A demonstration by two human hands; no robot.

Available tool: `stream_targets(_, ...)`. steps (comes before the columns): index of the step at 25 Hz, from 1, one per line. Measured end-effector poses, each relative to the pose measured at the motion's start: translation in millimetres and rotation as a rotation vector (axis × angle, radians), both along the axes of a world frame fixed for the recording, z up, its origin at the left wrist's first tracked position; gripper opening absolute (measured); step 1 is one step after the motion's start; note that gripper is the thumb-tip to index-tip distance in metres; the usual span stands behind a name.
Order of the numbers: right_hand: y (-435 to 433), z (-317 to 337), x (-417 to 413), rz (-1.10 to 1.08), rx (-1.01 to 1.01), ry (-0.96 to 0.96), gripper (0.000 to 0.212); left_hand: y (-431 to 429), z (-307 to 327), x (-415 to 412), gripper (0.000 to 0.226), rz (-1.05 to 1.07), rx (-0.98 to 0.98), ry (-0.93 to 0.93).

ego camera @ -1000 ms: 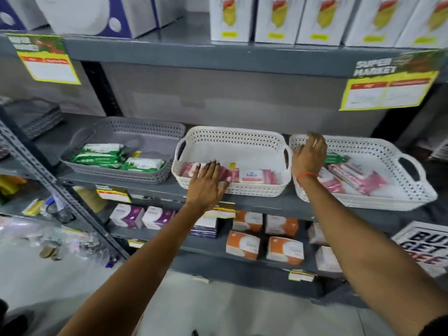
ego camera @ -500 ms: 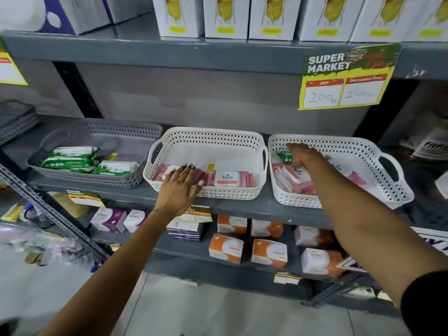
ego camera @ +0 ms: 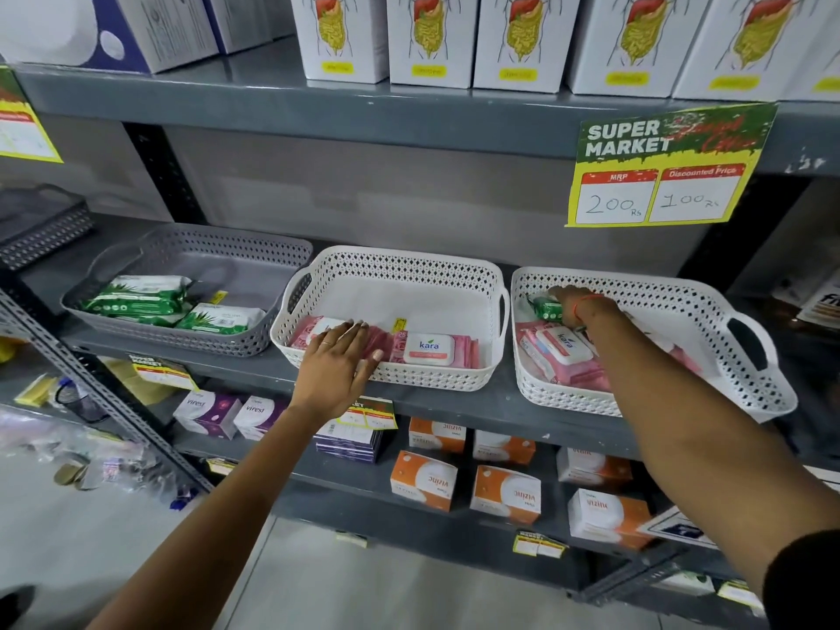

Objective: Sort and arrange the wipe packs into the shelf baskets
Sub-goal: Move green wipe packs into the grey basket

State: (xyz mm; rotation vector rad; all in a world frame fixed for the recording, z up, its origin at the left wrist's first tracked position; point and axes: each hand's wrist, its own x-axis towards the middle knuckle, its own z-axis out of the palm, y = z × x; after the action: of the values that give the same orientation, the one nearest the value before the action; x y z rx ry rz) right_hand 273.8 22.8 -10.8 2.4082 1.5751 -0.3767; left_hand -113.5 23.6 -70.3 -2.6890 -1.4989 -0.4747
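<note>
Three baskets stand on the middle shelf. The grey basket (ego camera: 272,256) on the left holds green wipe packs (ego camera: 136,298). The middle white basket (ego camera: 409,261) holds pink wipe packs (ego camera: 432,348) along its front wall. My left hand (ego camera: 338,368) lies flat, fingers spread, over that basket's front rim and the pink packs. The right white basket (ego camera: 709,311) holds more pink packs (ego camera: 561,356). Inside it, at its back left corner, my right hand (ego camera: 577,304) is closed on a small green wipe pack (ego camera: 545,307).
The grey shelf edge (ego camera: 454,402) runs below the baskets. White boxes (ego camera: 522,38) line the shelf above, with a price sign (ego camera: 659,175) hanging from it. Orange boxes (ego camera: 504,493) and purple boxes (ego camera: 209,409) fill the lower shelves. A dark basket (ego camera: 41,225) sits far left.
My right hand has gone deeper into the right basket's back left corner and closed on the green pack. My left hand stays on the middle basket. The view has shifted right.
</note>
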Motion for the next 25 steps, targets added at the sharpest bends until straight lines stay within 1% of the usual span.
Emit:
stream_targets(2,-4.9,5.7,-8.2,-0.041,0.087,-0.048,0.068,0.4,-1.7,0.0,0.08,0.009,0.022,-0.002)
stream_targets(5,-14.5,26.4,-42.6,-0.091,0.34,-0.143,0.055,0.2,-0.2,0.3,0.079,-0.004,0.02,-0.014)
stream_targets(7,-16.4,43.8,-84.3,-0.071,0.476,-0.16,0.056,1.4,1.6,-3.8,0.078,0.013,0.028,-0.029)
stream_targets(10,-9.4,54.8,-152.4,0.069,0.587,-0.087,0.067,10.0,0.5,-28.8,0.073,0.149,0.058,-0.027)
stream_targets(12,6.9,53.4,-200.5,0.189,0.644,-0.016,0.074,20.1,-1.9,-61.9,0.068,0.278,0.016,-0.081)
stream_targets(15,42.2,48.6,-279.4,0.354,0.674,0.105,0.076,27.3,-1.9,-90.5,0.061,0.295,-0.04,-0.096)
stream_targets(17,67.3,47.9,-333.6,0.457,0.671,0.17,0.076,25.5,-0.5,-89.9,0.058,0.262,-0.06,-0.108)
stream_targets(20,101.3,45.6,-405.8,0.597,0.579,0.174,0.073,24.1,2.5,-88.0,0.062,0.217,-0.086,-0.136)
stream_targets(22,120.0,32.6,-438.3,0.659,0.461,0.147,0.066,25.3,4.2,-91.8,0.068,0.206,-0.124,-0.071)
stream_targets(25,136.2,5.4,-458.5,0.648,0.185,0.145,0.066,29.3,3.1,-96.4,0.071,0.22,-0.181,0.09)
